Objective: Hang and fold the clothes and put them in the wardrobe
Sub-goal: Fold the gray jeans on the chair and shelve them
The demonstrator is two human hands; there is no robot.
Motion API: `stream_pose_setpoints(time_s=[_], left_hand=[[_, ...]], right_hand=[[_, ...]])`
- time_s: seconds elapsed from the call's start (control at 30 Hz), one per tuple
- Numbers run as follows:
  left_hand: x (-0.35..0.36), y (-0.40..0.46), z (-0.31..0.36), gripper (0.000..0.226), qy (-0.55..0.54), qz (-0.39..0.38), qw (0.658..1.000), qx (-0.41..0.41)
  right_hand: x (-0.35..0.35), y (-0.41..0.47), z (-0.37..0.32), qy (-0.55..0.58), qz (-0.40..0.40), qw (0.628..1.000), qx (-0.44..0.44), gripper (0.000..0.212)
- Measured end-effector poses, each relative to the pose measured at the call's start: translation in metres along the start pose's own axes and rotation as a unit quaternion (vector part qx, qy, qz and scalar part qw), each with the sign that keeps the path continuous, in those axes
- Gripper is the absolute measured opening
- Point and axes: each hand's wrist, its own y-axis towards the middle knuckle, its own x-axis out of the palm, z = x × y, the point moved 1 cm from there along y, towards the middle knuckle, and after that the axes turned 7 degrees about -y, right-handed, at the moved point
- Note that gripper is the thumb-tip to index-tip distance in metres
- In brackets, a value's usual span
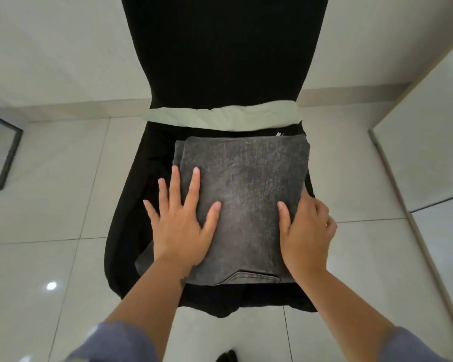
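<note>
floor: pale glossy square-tiled floor [63, 205] fills most of the view, thin grout lines, one bright light glare spot on a tile at lower left

wall: plain off-white wall [50, 48] behind everything, with a beige skirting strip running along its base

chair: black fabric-covered chair [220, 48], tall back straight ahead, seat right under the camera

wardrobe-ish panel: tall light panel with a tan edge [429, 126] on the right side, honestly can't tell if it's a door or the side of a cabinet

jeans: folded washed-grey denim jeans [246, 192] sit flat on the chair seat, folded into a chunky rectangle, a stitched seam showing at the near edge, so not in any wardrobe

pale cloth: pale green-white cloth [220, 117] bunched in a band across the back of the seat, just beyond the jeans, right where the seat meets the chair back

frame: dark-framed flat panel [3, 152] leaning at the far left edge, only partly in view

left hand: left hand [181, 220] is spread flat, fingers straight and splayed, palm pressing on the left part of the jeans, outer fingers hanging over onto the black seat

right hand: right hand [306, 228] is at the right edge of the jeans, thumb lying on top of the denim, fingers curled around the edge of the fold, so it's gripping the stack

sleeves: blue-grey sleeves [115, 343] pushed up on both forearms, at the bottom of the view
</note>
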Motion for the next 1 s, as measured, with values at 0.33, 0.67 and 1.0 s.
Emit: stream_pose_setpoints(time_s=[0.33, 0.67, 1.0], left_hand=[[-0.009, -0.009, -0.001, 0.082, -0.026, 0.009, 0.999, -0.041], [-0.031, -0.037, -0.008, 0.083, 0.011, -0.046, 0.979, -0.197], [-0.073, -0.040, 0.032, 0.056, -0.099, -0.034, 0.979, -0.174]], right_hand=[[-0.008, -0.002, -0.003, 0.022, -0.034, 0.999, 0.031, 0.065], [-0.028, -0.015, 0.007, 0.007, -0.154, 0.980, 0.125, 0.065], [-0.084, -0.019, 0.004, 0.174, -0.087, 0.973, 0.125, 0.041]])
